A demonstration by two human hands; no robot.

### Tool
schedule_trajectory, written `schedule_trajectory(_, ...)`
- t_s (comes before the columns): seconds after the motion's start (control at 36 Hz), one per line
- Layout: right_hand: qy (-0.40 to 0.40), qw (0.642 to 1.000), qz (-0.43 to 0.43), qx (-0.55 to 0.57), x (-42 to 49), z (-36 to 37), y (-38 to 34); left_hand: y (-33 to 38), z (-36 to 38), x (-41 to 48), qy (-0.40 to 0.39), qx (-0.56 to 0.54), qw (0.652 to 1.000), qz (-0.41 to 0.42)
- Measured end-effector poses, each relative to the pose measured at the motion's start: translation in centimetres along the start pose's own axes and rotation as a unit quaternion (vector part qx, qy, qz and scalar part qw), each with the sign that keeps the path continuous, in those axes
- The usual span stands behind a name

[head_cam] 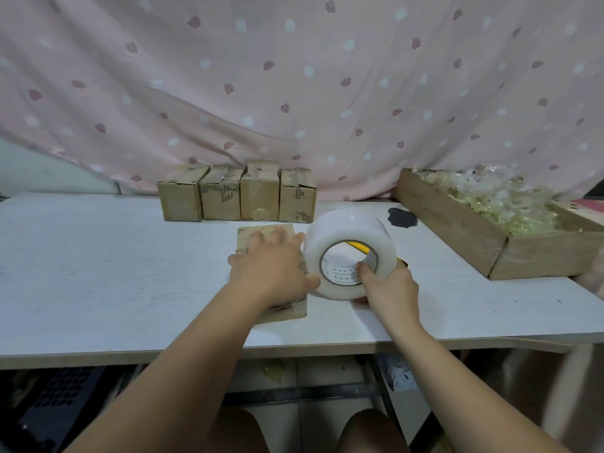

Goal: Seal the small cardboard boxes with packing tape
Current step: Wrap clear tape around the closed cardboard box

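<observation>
A small cardboard box (261, 235) lies flat on the white table (98, 256) in front of me. My left hand (273, 266) rests on top of it with fingers spread and fairly straight, pressing it down. My right hand (387, 284) grips a large roll of clear packing tape (343, 243), fingers hooked into its core, holding it just right of the box and against my left hand. A yellow object shows through and behind the roll, mostly hidden. Several small cardboard boxes (237, 196) stand in a row at the back of the table.
A long open cardboard tray (457, 230) filled with clear plastic packets sits at the right. A dark patch (402, 218) marks the table behind the roll. A pink patterned cloth (294, 76) hangs behind the table. The table's front edge is close to me.
</observation>
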State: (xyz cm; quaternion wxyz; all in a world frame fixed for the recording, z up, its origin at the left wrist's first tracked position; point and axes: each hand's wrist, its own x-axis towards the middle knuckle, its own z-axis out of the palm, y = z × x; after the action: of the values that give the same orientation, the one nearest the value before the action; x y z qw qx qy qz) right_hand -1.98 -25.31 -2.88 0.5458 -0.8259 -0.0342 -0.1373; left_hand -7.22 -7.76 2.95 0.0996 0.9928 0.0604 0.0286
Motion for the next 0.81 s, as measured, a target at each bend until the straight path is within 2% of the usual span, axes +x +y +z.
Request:
schedule_trajectory(0.08, 0.017, 0.996, 0.022, 0.084, -0.3, 0.4, -0.5, -0.7, 0.0, 0.3, 0.043, -0.154, 0.987, 0.004)
schedule_trajectory(0.14, 0.025, 0.982, 0.044, 0.184, -0.3, 0.5, -1.4, -1.1, 0.4, 0.4, 0.09, -0.268, 0.959, 0.01)
schedule_trajectory(0.22, -0.018, 0.95, 0.071, 0.303, 0.1, 0.0, -3.1, -0.7, 1.5, -0.2, 0.126, -0.383, 0.915, 0.021)
schedule_trajectory(0.36, -0.08, 0.942, 0.048, 0.322, 0.8, -0.2, -5.5, 0.3, 3.8, -1.1, 0.108, -0.56, 0.821, -0.006)
schedule_trajectory(0.44, -0.104, 0.967, 0.001, 0.234, 1.1, 0.6, -6.6, 0.9, 4.5, -1.3, 0.117, -0.618, 0.777, -0.028)
schedule_trajectory(0.56, -0.144, 0.975, -0.027, 0.169, 1.2, 1.0, -7.3, -0.2, 3.6, -0.6, 0.089, -0.622, 0.778, -0.03)
schedule_trajectory(0.58, -0.155, 0.975, -0.027, 0.158, 1.2, 1.0, -7.3, -0.6, 3.4, -0.6, 0.073, -0.608, 0.79, -0.026)
schedule_trajectory(0.69, -0.173, 0.976, 0.006, 0.133, 1.5, 0.4, -7.1, -2.5, 3.1, -0.5, 0.057, -0.481, 0.875, 0.015)
schedule_trajectory(0.81, -0.164, 0.978, 0.019, 0.126, 1.6, 0.4, -7.4, -3.0, 3.0, -0.4, 0.085, -0.418, 0.904, 0.04)
